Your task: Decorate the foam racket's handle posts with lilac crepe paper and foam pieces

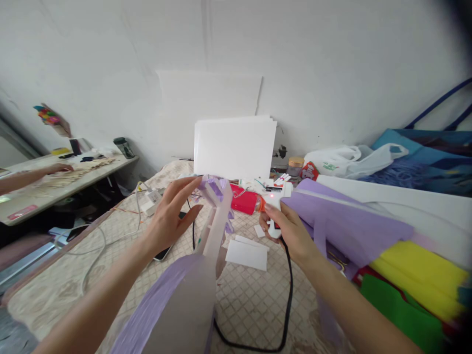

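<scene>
My right hand (285, 231) is closed around a white hot glue gun (276, 202) whose red light glows and whose orange tip points left. A black cord (287, 295) runs from it toward me. My left hand (173, 211) is open, its fingertips touching the purple top of a tall white and lilac foam craft piece (216, 216) that rises from the bottom of the view. A red object (244, 201) lies just behind the foam piece, near the glue gun's tip.
White foam boards (234, 147) lean on the wall. Small white foam pieces (247, 253) lie on the patterned tablecloth (254, 305). Purple, yellow and green foam sheets (387, 255) pile at right. A phone and white cables (147, 201) lie left. Another person's hand (55, 168) rests on a side table.
</scene>
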The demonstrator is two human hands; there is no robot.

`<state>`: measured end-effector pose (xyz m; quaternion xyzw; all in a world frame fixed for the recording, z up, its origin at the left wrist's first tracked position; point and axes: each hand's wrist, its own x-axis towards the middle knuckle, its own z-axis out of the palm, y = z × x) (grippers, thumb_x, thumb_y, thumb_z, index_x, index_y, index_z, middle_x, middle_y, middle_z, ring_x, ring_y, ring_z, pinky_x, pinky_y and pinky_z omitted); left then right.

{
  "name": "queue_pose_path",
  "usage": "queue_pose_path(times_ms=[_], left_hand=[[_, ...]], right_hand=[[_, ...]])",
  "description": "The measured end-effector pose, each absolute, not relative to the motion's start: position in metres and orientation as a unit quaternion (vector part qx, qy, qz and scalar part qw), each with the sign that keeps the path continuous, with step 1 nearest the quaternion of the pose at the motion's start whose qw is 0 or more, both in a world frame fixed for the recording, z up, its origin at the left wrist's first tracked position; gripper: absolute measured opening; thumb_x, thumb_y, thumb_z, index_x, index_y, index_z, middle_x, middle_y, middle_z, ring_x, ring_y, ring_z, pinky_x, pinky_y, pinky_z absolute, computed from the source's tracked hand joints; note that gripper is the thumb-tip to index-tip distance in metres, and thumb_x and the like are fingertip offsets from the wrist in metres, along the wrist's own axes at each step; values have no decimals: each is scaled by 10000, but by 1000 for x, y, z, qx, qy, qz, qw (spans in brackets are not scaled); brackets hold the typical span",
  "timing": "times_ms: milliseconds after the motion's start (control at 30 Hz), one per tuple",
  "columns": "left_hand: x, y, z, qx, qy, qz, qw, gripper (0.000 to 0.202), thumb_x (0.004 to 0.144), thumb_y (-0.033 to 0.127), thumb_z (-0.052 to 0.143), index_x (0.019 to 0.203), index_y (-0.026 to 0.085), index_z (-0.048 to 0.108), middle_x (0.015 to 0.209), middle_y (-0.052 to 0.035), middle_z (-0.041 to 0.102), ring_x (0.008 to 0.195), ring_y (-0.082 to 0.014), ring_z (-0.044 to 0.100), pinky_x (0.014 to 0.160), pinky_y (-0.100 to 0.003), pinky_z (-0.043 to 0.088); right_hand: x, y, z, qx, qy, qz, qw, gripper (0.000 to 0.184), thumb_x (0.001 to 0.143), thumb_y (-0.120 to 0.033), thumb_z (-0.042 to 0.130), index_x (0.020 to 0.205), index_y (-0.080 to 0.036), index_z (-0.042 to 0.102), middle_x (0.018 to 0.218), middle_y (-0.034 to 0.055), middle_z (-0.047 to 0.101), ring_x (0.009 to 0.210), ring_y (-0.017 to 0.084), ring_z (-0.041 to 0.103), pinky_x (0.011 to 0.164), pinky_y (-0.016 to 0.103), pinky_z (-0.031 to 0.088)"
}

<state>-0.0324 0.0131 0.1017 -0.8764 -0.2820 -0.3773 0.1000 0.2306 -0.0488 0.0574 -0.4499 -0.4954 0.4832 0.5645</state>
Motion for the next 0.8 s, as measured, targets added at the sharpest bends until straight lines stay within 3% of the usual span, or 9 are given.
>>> queue_pose_path(times_ms=[133, 333, 567, 700, 800], left_hand=[[-32, 16, 99, -862, -285, -415, 55, 692, 923, 173, 562, 1522, 250, 224, 1320, -137, 557, 1210, -257, 549, 998, -457, 516], [-30, 14, 103, -875, -273, -391, 91, 473, 935, 136, 531, 1387, 258, 461, 1326, -130, 521, 1242, -261, 535, 1010, -445, 506], [-30, 16, 98, -867, -294, -397, 60, 604, 933, 157, 546, 1481, 243, 309, 1326, -133, 542, 1212, -256, 559, 982, -425, 526], [-31, 17, 97, -866, -289, -405, 50, 498, 937, 155, 537, 1412, 250, 426, 1365, -126, 520, 1235, -258, 542, 982, -414, 525], [-32, 20, 93, -858, -305, -412, -2, 493, 936, 178, 548, 1408, 268, 437, 1355, -112, 535, 1149, -234, 591, 935, -385, 549]], right_hand=[[230, -48, 57, -451, -492, 485, 565, 373, 882, -551, 549, 746, -214, 469, 596, -48, 500, 495, 88, 398, 381, 180, 294], [230, -46, 55, -448, -486, 487, 571, 378, 873, -550, 573, 734, -211, 478, 601, -48, 499, 512, 88, 392, 379, 170, 300], [233, -47, 54, -429, -491, 487, 581, 376, 882, -531, 577, 728, -201, 484, 576, -61, 500, 442, 63, 398, 362, 169, 284], [235, -50, 56, -433, -489, 489, 578, 376, 884, -522, 586, 726, -192, 499, 571, -60, 505, 430, 53, 403, 368, 168, 283], [238, -54, 54, -440, -484, 489, 577, 378, 876, -527, 595, 726, -192, 507, 582, -59, 504, 432, 56, 402, 366, 171, 287]])
